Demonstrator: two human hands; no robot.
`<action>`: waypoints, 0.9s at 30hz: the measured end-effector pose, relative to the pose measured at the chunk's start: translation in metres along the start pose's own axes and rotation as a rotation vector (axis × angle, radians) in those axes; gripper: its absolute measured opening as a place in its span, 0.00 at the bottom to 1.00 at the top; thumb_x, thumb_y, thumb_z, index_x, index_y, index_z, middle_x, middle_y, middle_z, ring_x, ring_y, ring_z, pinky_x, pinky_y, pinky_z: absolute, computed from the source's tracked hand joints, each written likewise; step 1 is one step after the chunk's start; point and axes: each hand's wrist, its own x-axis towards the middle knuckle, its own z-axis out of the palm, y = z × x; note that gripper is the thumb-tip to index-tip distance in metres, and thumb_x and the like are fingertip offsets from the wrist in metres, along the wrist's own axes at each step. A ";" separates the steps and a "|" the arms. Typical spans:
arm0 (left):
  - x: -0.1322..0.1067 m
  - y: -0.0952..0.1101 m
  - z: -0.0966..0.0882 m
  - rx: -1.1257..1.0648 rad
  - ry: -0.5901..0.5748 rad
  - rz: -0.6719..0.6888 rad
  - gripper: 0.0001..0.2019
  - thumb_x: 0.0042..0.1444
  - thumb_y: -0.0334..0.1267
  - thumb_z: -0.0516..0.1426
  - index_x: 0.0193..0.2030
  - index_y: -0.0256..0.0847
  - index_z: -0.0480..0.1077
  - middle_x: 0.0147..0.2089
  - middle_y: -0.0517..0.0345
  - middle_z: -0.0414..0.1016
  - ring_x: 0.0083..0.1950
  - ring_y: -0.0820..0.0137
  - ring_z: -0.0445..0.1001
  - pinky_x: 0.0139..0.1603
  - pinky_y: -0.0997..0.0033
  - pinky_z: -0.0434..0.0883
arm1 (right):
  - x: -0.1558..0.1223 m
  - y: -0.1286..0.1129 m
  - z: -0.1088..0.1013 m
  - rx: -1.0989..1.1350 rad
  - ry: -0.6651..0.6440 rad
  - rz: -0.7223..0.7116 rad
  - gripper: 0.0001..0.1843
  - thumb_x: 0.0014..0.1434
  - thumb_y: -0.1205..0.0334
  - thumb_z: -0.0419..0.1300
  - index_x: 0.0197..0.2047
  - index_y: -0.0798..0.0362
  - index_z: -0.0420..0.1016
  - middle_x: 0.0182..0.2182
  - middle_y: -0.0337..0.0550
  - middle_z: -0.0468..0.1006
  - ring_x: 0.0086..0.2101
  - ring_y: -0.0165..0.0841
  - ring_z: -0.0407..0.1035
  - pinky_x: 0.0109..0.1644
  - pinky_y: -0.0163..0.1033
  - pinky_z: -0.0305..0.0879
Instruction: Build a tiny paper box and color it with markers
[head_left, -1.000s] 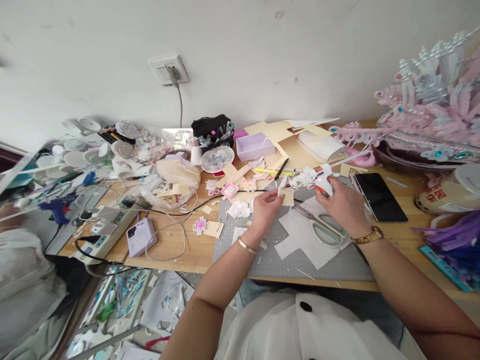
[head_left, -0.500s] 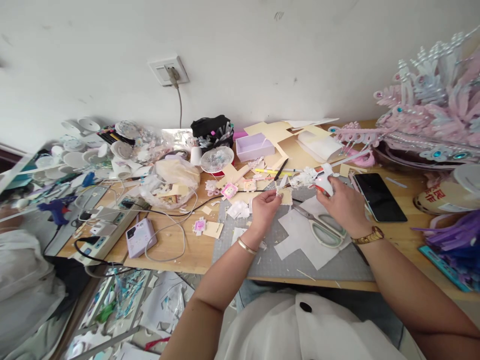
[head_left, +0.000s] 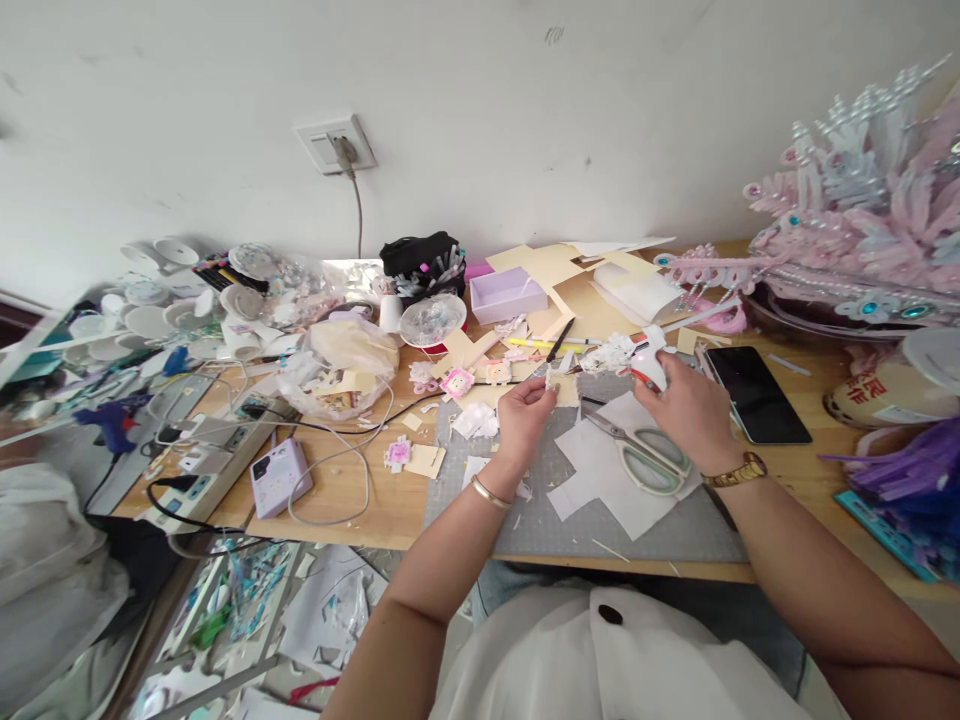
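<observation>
My left hand (head_left: 525, 418) pinches a small cream card piece (head_left: 565, 390) above the grey cutting mat (head_left: 536, 535). A white hot glue gun (head_left: 648, 360) with orange-red parts is gripped in my right hand (head_left: 691, 410). Its front end points left, beside a clump of white scraps (head_left: 609, 353), and sits a short way apart from the card. Scissors (head_left: 654, 460) with pale handles lie below my right hand on cut white paper (head_left: 600, 490). Pink-edged decorated pieces (head_left: 457, 382) rest left of my left hand. My fingers hide part of the card.
A black phone (head_left: 759, 394) lies to the right, near a bowl of pink beaded ornaments (head_left: 847, 250). A purple box (head_left: 510, 295) and cream card sheets stand behind. Cables, a power strip (head_left: 217, 450) and a blue glue gun (head_left: 112, 425) are on the left, beside another person's sleeve (head_left: 52, 560).
My left hand and the card have shifted very slightly left, away from the glue gun. My right hand holds the glue gun in nearly the same place.
</observation>
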 end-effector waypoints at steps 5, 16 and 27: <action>0.001 -0.001 0.000 0.011 0.013 0.008 0.13 0.43 0.38 0.70 0.36 0.37 0.80 0.28 0.58 0.79 0.31 0.71 0.74 0.34 0.73 0.70 | 0.000 0.003 0.002 -0.002 0.031 -0.016 0.23 0.61 0.53 0.55 0.53 0.58 0.75 0.37 0.56 0.83 0.35 0.47 0.75 0.31 0.41 0.56; 0.002 -0.003 -0.001 -0.005 0.003 0.056 0.11 0.44 0.40 0.69 0.35 0.38 0.80 0.28 0.58 0.80 0.30 0.72 0.74 0.33 0.73 0.70 | 0.001 0.006 0.003 -0.005 0.016 -0.003 0.23 0.61 0.53 0.55 0.54 0.58 0.75 0.37 0.56 0.84 0.36 0.47 0.76 0.31 0.40 0.55; -0.002 0.001 0.000 0.012 0.003 0.086 0.11 0.45 0.40 0.68 0.36 0.38 0.80 0.32 0.55 0.82 0.33 0.69 0.77 0.34 0.72 0.71 | 0.002 0.003 -0.002 -0.020 0.006 0.008 0.22 0.61 0.54 0.56 0.53 0.57 0.75 0.38 0.55 0.84 0.36 0.47 0.76 0.31 0.41 0.58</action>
